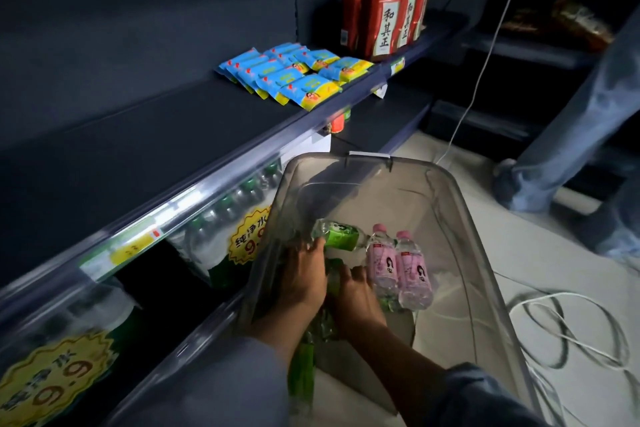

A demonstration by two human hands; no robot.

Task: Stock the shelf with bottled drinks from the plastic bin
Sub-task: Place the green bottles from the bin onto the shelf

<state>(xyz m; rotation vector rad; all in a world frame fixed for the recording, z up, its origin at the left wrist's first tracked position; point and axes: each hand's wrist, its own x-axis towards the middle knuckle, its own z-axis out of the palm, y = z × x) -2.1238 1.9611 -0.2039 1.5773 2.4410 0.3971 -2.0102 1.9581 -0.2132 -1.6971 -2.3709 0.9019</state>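
A clear plastic bin [460, 204] stands on the floor beside the dark shelf [145, 135]. Inside it lie green-labelled bottles [341, 236] and two pink-labelled bottles [398, 267]. Both my hands reach down into the bin. My left hand [303, 279] has its fingers curled on a green bottle at the bin's left wall. My right hand [356, 298] grips another green bottle just beside the pink ones. More green bottles lie under my forearms, partly hidden.
On the shelf lie blue snack packets [294, 74] and red-brown bottles [384, 10] at the far right. Below it sit packs of water with yellow price tags [249, 236]. A person's jeans leg [571, 135] stands at right; white cables [568, 333] loop on the floor.
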